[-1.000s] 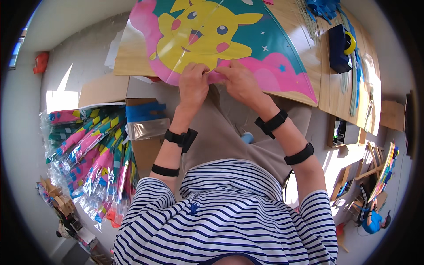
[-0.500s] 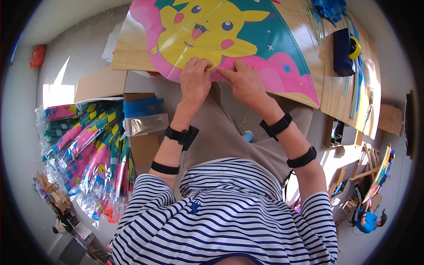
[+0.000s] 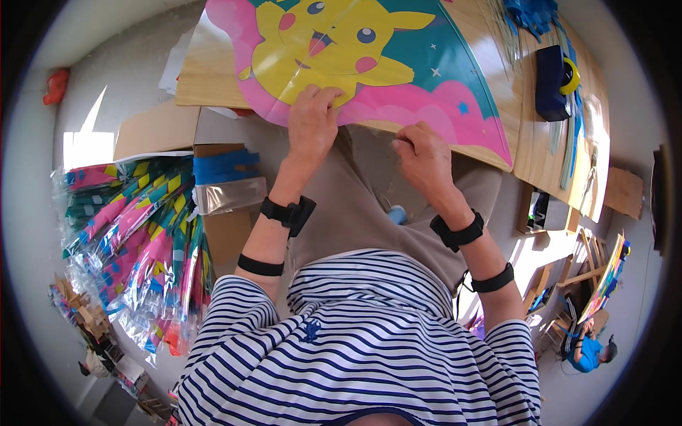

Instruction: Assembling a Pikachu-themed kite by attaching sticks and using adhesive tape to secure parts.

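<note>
One printed sheet [image 3: 334,62] touching left grip [image 3: 312,126]

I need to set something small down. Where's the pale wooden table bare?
The pale wooden tabletop is bare left of the pink, teal and yellow plastic sheet, and between that sheet's right edge and the navy boxy tape dispenser. Around the dispenser, blue strips crowd it.

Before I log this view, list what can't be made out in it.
All in the head view:
Printed sheet: its top is cut off by the upper edge.
Left hand: hides whether its fingertips pinch the sheet.
Right hand: its own curl hides whether it holds anything.
Co-worker, far right: too small to tell hand details.
</note>
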### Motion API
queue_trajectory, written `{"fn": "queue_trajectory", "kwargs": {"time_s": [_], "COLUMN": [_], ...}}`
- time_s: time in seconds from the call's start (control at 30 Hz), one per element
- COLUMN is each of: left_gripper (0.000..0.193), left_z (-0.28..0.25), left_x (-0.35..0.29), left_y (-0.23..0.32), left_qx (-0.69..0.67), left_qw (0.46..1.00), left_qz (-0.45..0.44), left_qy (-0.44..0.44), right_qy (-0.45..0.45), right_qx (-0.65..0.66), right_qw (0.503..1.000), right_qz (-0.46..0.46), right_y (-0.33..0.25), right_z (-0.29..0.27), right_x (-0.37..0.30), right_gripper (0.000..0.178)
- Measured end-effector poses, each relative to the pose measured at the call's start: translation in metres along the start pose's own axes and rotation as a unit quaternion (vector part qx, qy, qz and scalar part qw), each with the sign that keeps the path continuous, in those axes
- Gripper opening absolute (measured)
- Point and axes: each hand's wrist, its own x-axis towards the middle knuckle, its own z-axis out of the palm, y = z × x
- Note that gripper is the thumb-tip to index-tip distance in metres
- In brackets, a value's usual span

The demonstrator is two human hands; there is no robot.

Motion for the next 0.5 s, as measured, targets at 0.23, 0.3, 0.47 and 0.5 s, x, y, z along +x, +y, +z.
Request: {"fn": "queue_trajectory", "kwargs": {"time_s": [0.23, 0.3, 0.47, 0.5], "left_gripper": [0.018, 0.017, 0.016, 0.017], "left_z": [0.0, -0.006, -0.008, -0.006], "left_x": [-0.007, -0.012, -0.024, -0.026], "left_y": [0.002, 0.01, 0.018, 0.016], "left_qx": [0.001, 0.011, 0.054, 0.055], "left_qw": [0.999, 0.997, 0.992, 0.992], "left_qz": [0.031, 0.067, 0.107, 0.106], "left_qy": [0.029, 0.032, 0.049, 0.047], "right_qy": [0.071, 0.059, 0.052, 0.054], "right_qx": [-0.154, -0.175, -0.205, -0.214], "right_qw": [0.979, 0.973, 0.956, 0.953], "right_qz": [-0.111, -0.139, -0.201, -0.207], "right_y": [-0.007, -0.019, -0.032, -0.034], "right_z": [-0.018, -0.012, 0.02, 0.026], "right_x": [-0.021, -0.011, 0.015, 0.02], "right_gripper": [0.026, 0.029, 0.025, 0.023]}}
